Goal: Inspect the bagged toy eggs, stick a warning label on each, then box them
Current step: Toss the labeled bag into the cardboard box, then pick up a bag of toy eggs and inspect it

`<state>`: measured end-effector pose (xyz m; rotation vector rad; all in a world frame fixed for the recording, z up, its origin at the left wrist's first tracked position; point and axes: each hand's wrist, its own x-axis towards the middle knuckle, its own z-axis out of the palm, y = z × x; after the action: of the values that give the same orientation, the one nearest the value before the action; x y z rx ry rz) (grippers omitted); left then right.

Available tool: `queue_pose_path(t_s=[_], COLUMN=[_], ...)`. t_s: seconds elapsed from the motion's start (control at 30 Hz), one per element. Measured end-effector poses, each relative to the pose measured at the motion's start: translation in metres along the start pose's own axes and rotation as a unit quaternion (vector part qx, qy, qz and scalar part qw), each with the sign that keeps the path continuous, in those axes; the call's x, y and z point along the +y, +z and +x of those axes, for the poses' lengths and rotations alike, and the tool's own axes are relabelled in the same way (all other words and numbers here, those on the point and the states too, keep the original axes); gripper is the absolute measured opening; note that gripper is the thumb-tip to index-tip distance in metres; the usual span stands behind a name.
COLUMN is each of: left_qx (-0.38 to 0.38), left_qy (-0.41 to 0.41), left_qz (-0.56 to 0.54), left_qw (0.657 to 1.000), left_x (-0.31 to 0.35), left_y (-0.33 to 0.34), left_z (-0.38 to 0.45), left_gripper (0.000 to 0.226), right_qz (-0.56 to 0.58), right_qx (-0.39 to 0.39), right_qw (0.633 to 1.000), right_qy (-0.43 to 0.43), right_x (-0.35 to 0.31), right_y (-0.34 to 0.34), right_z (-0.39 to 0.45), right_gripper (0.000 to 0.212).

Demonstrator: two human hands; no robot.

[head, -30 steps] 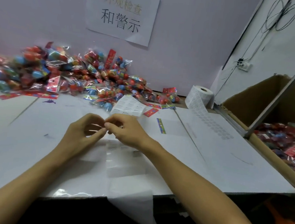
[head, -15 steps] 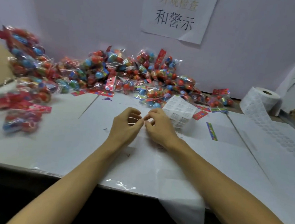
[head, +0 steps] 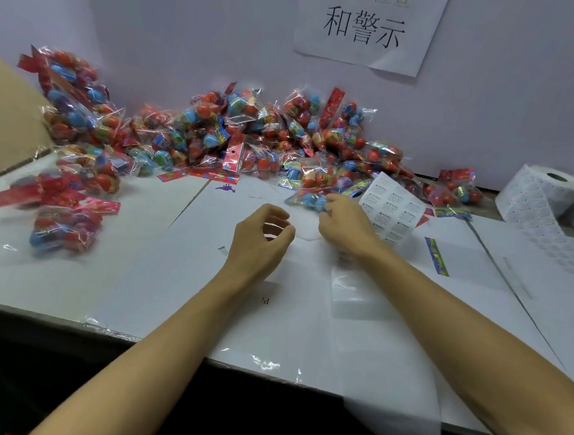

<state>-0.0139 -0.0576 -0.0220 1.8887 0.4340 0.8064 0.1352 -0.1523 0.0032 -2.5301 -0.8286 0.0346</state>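
Many clear bags of red and blue toy eggs (head: 250,139) lie heaped along the back wall of the white table (head: 137,274). My right hand (head: 343,227) reaches to the heap's front and curls its fingers on the near edge of one bag with blue eggs (head: 309,198). My left hand (head: 263,237) hovers just left of it, fingers curled, pinching a small shiny clear label (head: 272,231) at its fingertips. A curled sheet of warning labels (head: 392,208) lies directly right of my right hand.
Two or three more egg bags (head: 66,207) lie apart at the left. A cardboard flap (head: 1,116) rises at the far left. A roll of labels (head: 548,193) stands at the back right. A strip of backing paper (head: 393,380) hangs over the front edge.
My hands, which were together working at a label, have parted. The right hand has moved forward to a bag in the heap. The view has swung left.
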Motion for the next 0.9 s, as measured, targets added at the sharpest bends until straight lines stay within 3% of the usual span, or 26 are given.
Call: queue_pose_path(t_s=[0.07, 0.13, 0.2, 0.3, 0.43, 0.57, 0.67, 0.73, 0.77, 0.9], left_qx=[0.008, 0.011, 0.010, 0.025, 0.027, 0.027, 0.030, 0.034, 0.032, -0.004], left_qy=[-0.003, -0.011, -0.027, -0.050, -0.059, -0.117, -0.151, -0.170, -0.172, -0.150], left_qz=[0.001, 0.010, 0.017, 0.001, -0.095, -0.237, -0.314, -0.369, -0.395, -0.423], left_qw=[1.000, 1.000, 0.999, 0.998, 0.993, 0.964, 0.937, 0.913, 0.902, 0.894], left_x=[-0.001, -0.003, -0.005, -0.006, -0.004, -0.003, -0.005, -0.005, -0.004, -0.004], left_y=[0.000, 0.000, 0.001, 0.000, -0.003, -0.005, -0.005, -0.006, -0.007, -0.012], left_z=[0.001, 0.002, 0.003, 0.004, 0.005, 0.008, 0.013, 0.014, 0.015, 0.014], left_gripper=[0.015, 0.020, 0.024, 0.031, 0.038, 0.045, 0.061, 0.055, 0.048, 0.037], right_qz=[0.081, 0.265, 0.440, 0.608, 0.703, 0.769, 0.792, 0.786, 0.773, 0.656], right_qx=[0.037, 0.065, 0.044, -0.052, -0.185, -0.224, -0.244, -0.254, -0.246, -0.155], right_qw=[0.996, 0.962, 0.894, 0.779, 0.663, 0.562, 0.517, 0.521, 0.545, 0.718], right_qy=[-0.019, 0.007, 0.070, 0.146, 0.176, 0.206, 0.216, 0.213, 0.212, 0.176], right_x=[0.003, 0.002, -0.001, -0.005, -0.004, -0.002, -0.003, -0.006, -0.007, -0.005], right_y=[-0.008, -0.017, -0.026, -0.040, -0.042, -0.038, -0.037, -0.035, -0.033, -0.022], right_z=[-0.008, -0.017, -0.027, -0.041, -0.057, -0.064, -0.065, -0.065, -0.064, -0.058], right_gripper=[0.030, 0.030, 0.027, 0.024, 0.034, 0.039, 0.036, 0.034, 0.032, 0.018])
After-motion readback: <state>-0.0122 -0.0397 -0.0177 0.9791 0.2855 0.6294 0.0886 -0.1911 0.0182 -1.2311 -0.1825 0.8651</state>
